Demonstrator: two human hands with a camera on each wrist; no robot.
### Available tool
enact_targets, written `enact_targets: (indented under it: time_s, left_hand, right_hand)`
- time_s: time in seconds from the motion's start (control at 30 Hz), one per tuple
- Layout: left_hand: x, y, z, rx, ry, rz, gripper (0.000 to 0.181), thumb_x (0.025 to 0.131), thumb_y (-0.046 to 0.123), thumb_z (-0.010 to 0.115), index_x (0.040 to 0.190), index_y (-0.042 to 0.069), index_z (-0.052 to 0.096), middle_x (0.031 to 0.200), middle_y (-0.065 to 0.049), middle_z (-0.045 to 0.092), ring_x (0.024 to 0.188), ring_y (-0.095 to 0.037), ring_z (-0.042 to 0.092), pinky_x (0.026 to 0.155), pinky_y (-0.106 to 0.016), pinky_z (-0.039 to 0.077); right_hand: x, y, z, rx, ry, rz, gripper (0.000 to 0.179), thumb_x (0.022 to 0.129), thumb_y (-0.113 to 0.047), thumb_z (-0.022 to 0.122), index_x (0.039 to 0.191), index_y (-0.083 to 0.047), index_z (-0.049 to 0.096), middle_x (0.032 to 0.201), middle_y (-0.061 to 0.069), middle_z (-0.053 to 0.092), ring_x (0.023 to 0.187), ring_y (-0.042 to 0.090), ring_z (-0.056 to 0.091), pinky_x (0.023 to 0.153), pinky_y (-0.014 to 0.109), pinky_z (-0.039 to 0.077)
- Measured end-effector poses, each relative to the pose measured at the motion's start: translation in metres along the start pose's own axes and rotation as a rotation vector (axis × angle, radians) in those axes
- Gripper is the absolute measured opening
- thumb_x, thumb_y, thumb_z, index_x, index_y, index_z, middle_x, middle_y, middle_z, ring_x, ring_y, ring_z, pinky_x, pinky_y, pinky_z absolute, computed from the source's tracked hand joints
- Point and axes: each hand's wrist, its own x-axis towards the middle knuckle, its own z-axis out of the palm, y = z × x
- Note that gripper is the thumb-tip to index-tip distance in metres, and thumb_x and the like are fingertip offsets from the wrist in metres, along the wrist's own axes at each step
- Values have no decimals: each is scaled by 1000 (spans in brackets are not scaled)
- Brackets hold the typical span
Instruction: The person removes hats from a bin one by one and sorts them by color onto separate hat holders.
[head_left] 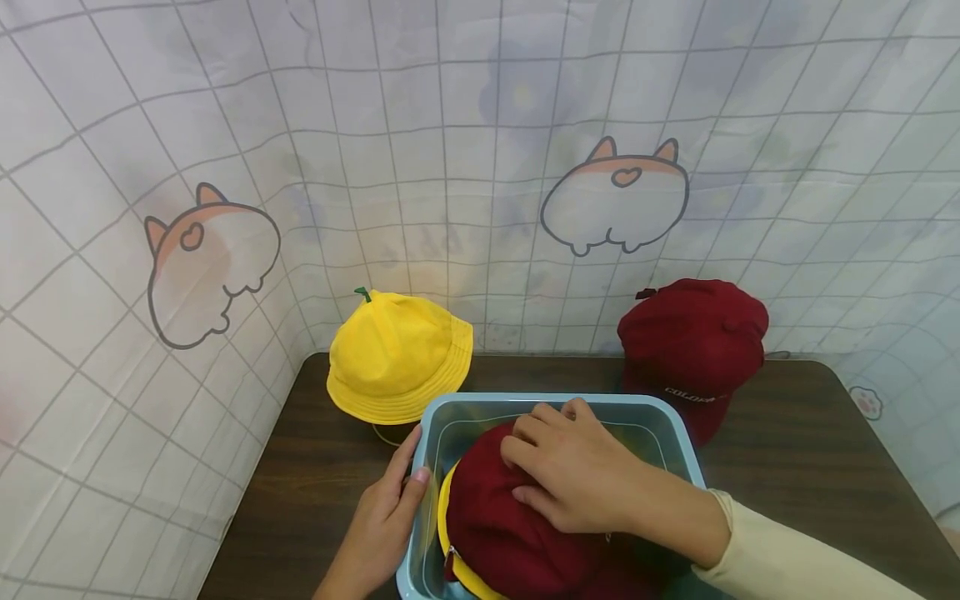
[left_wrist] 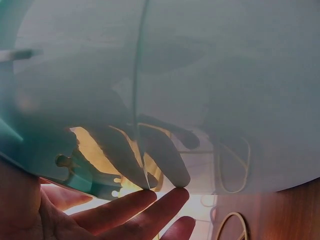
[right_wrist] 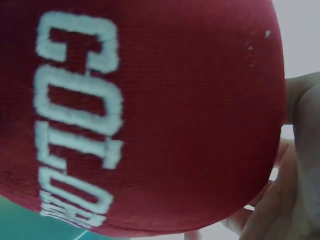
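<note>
A dark red cap [head_left: 495,517] with pale raised lettering, seen large in the right wrist view, lies in a light blue basin [head_left: 540,398]. My right hand [head_left: 577,467] grips the cap's crown from above with bent fingers and thumb. Under the cap, at the left, the yellow edge of another item [head_left: 472,579] shows; most of it is hidden. My left hand [head_left: 386,517] is at the basin's left side, its thumb near the rim. In the left wrist view, its fairly straight fingers [left_wrist: 170,205] touch the basin's outer wall.
On the brown wooden table [head_left: 292,483], a yellow bucket hat [head_left: 397,354] with a green stem stands behind the basin at the left. Another dark red cap [head_left: 693,342] stands at the back right. A checked curtain [head_left: 480,208] hangs behind the table.
</note>
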Motion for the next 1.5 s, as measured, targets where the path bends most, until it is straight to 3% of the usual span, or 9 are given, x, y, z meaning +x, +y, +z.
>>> enact_targets:
  time_s: [0.27, 0.53, 0.83, 1.1, 1.27, 1.5]
  left_hand:
    - [0, -1, -1, -35, -16, -4, 52, 109, 41, 46, 158, 43, 30, 151, -2, 55, 119, -21, 63, 91, -41, 59]
    - [0, -1, -2, -45, -38, -17, 52, 109, 44, 44, 159, 43, 28, 150, -5, 55, 116, -23, 65, 85, -37, 61]
    - [0, -2, 0, 8, -11, 16, 54, 109, 40, 46, 160, 40, 28, 148, 0, 57, 122, -17, 62, 101, -44, 55]
    - [2, -1, 0, 42, 11, 12, 53, 110, 31, 46, 159, 41, 29, 153, 2, 53, 131, -18, 57, 108, -51, 48]
    - [1, -1, 0, 74, 25, 29, 54, 110, 31, 48, 159, 42, 28, 151, 2, 55, 127, -19, 58, 108, -55, 47]
    - [-1, 0, 0, 47, 11, 16, 52, 109, 43, 44, 159, 43, 28, 154, -1, 52, 128, -20, 58, 108, -54, 47]
  right_hand:
    - [0, 2, -9, 48, 65, 67, 23, 88, -37, 80, 100, -28, 63, 95, -10, 68, 91, 12, 59, 77, 37, 45]
    - [-3, 8, -19, 84, 195, 41, 23, 85, -29, 84, 100, -30, 67, 92, -13, 68, 88, 9, 61, 75, 36, 44]
    - [-8, 12, -39, 104, 290, 67, 24, 83, -31, 86, 101, -31, 70, 92, -15, 68, 86, 6, 59, 75, 33, 42]
    - [-10, 21, -61, 136, 426, 23, 29, 77, -24, 90, 100, -25, 73, 93, -13, 71, 85, 5, 64, 71, 33, 41]
    - [-12, 26, -80, 136, 442, 40, 30, 77, -22, 91, 101, -23, 74, 94, -12, 72, 86, 7, 65, 74, 37, 45]
    - [-18, 31, -107, 126, 449, 108, 31, 76, -20, 91, 102, -21, 75, 93, -11, 72, 87, 9, 63, 78, 39, 44]
